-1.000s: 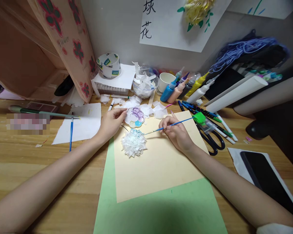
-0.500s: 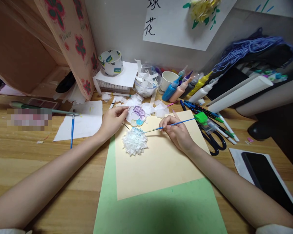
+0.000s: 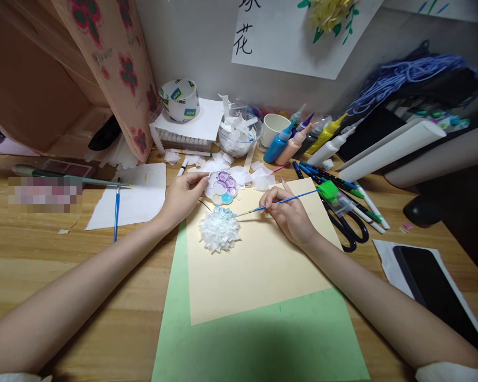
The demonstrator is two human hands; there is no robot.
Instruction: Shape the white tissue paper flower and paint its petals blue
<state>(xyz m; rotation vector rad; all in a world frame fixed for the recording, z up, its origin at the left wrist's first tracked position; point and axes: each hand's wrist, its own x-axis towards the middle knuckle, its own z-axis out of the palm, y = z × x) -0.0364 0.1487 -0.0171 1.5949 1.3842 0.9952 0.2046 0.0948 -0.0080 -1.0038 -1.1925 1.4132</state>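
My left hand (image 3: 187,195) pinches the left edge of a small round palette (image 3: 222,188) with purple and blue paint in its wells. Just below it, a ruffled white paper flower (image 3: 219,231) lies on the cream sheet (image 3: 258,270), its top petals tinted light blue. My right hand (image 3: 284,212) is closed around a thin blue paintbrush (image 3: 290,198), whose tip meets the flower's upper right edge. Under the cream sheet is a larger green sheet (image 3: 255,350).
Behind stand a tape roll (image 3: 179,101), a bowl of paper scraps (image 3: 239,135), a paper cup (image 3: 274,132) and paint bottles (image 3: 278,146). Markers (image 3: 372,204), scissors (image 3: 348,231) and a phone (image 3: 430,286) lie right; another brush (image 3: 117,212) rests on white paper (image 3: 143,199) left.
The camera view has shifted very slightly. Both hands, the palette and the brush keep nearly the same positions around the flower.
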